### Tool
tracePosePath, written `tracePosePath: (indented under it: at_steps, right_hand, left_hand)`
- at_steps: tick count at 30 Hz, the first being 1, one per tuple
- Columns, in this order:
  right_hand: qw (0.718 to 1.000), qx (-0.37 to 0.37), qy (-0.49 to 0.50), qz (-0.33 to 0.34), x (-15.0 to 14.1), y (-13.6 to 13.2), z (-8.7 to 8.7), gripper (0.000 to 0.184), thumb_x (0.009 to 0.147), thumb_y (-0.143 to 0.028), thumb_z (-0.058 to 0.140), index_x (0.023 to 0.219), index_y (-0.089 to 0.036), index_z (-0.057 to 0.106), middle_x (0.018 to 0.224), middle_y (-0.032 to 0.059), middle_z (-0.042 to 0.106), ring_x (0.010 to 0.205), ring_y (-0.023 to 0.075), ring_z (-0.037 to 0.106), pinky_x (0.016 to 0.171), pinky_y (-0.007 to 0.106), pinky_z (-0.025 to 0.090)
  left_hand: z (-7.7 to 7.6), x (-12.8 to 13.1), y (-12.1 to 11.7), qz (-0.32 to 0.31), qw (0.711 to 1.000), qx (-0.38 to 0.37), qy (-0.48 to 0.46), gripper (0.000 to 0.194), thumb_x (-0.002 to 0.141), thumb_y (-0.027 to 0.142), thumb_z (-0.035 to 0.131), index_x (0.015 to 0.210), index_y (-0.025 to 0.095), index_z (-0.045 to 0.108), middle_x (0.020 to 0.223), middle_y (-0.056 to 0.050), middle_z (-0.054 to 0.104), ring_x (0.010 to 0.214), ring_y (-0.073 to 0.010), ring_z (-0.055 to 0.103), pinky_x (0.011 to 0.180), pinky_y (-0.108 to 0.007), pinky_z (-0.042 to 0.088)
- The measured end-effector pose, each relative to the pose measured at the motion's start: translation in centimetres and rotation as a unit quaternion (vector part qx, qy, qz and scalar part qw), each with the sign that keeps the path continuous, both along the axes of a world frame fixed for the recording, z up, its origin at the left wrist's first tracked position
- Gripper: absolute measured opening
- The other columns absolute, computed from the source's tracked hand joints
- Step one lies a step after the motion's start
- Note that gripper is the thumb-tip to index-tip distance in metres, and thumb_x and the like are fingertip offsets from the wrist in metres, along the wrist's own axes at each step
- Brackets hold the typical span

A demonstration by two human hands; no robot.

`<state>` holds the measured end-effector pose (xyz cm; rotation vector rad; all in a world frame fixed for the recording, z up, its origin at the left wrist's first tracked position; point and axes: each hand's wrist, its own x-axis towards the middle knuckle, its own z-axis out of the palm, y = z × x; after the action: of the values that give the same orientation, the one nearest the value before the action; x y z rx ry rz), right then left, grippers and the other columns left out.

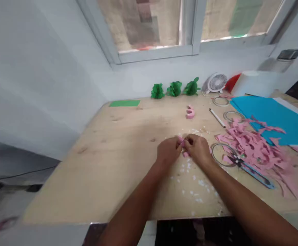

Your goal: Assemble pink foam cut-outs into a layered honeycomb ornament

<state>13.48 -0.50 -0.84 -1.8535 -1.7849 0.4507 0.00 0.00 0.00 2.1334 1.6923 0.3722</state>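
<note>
Over by the wall (135,80), a white desk fan (217,83) stands upright; left of it, three ruffled green ornaments (175,89) in a row, then a flat green strip (125,103)! Blue sheets (292,119) spread right, window (156,52) above.

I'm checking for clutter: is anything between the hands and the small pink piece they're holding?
Nothing visible: the left hand and right hand both have fingers on the pink piece. The pink scraps lie off to the right.
</note>
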Motion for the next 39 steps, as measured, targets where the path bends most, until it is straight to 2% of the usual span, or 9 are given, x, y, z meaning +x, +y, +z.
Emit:
tracePosePath:
  at_steps: [6,19,24,31,35,39]
  right_hand:
    - [1.000,-0.002,-0.001,-0.008,0.0,0.0,-0.2,0.017,0.078,-0.022,0.053,0.072,-0.020,0.068,0.065,0.0025,0.067,0.062,0.0159,0.058,0.057,0.024,0.033]
    - [1.000,-0.005,-0.016,-0.012,-0.1,0.2,-0.5,0.012,0.080,-0.021,0.056,0.081,-0.020,0.068,0.078,0.0046,0.072,0.074,0.0182,0.063,0.062,0.026,0.036]
    - [1.000,-0.009,-0.020,-0.014,-0.1,0.1,-0.5,0.014,0.082,-0.021,0.056,0.089,-0.020,0.067,0.084,0.0054,0.073,0.078,0.0191,0.064,0.064,0.026,0.037]
    - [0.999,-0.018,-0.030,-0.009,-0.1,0.1,-0.5,0.013,0.083,-0.022,0.056,0.091,-0.021,0.066,0.084,0.0049,0.073,0.080,0.0194,0.064,0.064,0.026,0.037]
    - [0.999,-0.021,-0.034,-0.006,-0.2,0.0,-0.4,0.012,0.083,-0.023,0.056,0.090,-0.021,0.066,0.085,0.0050,0.073,0.080,0.0193,0.064,0.064,0.026,0.036]
    - [0.999,-0.023,-0.035,0.000,-0.2,0.0,-0.3,0.012,0.084,-0.023,0.056,0.091,-0.021,0.066,0.086,0.0046,0.072,0.081,0.0189,0.064,0.064,0.026,0.036]
  left_hand:
    - [0.2,0.0,0.0,0.002,1.000,-0.002,0.003,0.016,0.082,0.026,0.052,0.088,0.025,0.067,0.083,-0.001,0.070,0.082,-0.0190,0.062,0.070,-0.026,0.042]
    - [0.1,0.0,-0.1,0.012,1.000,0.007,-0.006,0.014,0.081,0.025,0.055,0.086,0.023,0.067,0.077,-0.002,0.069,0.079,-0.0198,0.062,0.069,-0.028,0.041]
    - [0.0,0.0,0.0,0.015,1.000,0.012,-0.021,0.012,0.079,0.022,0.057,0.083,0.022,0.068,0.074,-0.003,0.068,0.075,-0.0200,0.062,0.068,-0.028,0.041]
    - [-0.4,-0.3,0.2,0.019,0.997,0.026,-0.071,0.011,0.076,0.020,0.058,0.079,0.021,0.068,0.067,-0.001,0.066,0.067,-0.0170,0.060,0.063,-0.026,0.041]
    - [-0.8,-1.1,0.8,0.035,0.992,0.043,-0.115,0.017,0.078,0.022,0.054,0.089,0.019,0.067,0.066,0.001,0.066,0.061,-0.0137,0.060,0.059,-0.023,0.042]
    - [-1.1,-1.2,1.5,0.053,0.987,0.066,-0.134,0.028,0.078,0.017,0.051,0.103,0.017,0.064,0.070,0.000,0.065,0.064,-0.0136,0.061,0.063,-0.024,0.045]
